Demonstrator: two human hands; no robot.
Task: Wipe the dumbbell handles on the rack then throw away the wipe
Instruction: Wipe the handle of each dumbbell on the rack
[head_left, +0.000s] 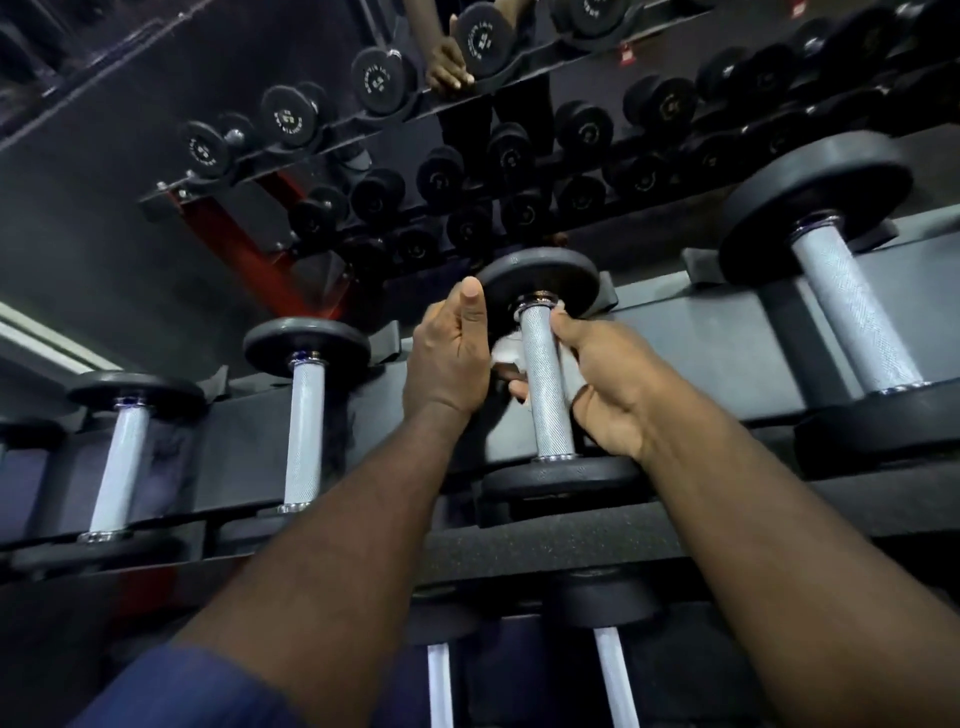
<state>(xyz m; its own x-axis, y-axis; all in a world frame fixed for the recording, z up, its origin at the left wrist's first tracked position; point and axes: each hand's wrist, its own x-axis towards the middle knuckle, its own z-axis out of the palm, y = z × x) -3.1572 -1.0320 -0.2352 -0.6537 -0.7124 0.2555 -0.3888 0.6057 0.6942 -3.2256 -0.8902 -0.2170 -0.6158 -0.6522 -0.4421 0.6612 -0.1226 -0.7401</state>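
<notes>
**Wiping the middle dumbbell**

The person is on the wiping step. Both hands are at one dumbbell (540, 275) that sits on the rack (701, 332). The left hand (447, 358) has its thumb up and its fingers curled round a bunched white wipe (503, 354), which is pressed to the left side of the handle (545, 374). The right hand (608, 384) is curled round the handle from the other side. Little white bits peek out by its fingers. I think the wipe goes round the back of the handle, but that part is hidden.

Next, I think the wipe must slide down the whole handle with a firm squeeze. More dumbbells wait: a small dumbbell (304, 431) on the left and a big dumbbell (852, 317) on the right. Throwing the wipe away comes last.

The handle is shiny silver metal with a rough, bumpy grip. The wipe looks small, soft and crumpled.
</notes>
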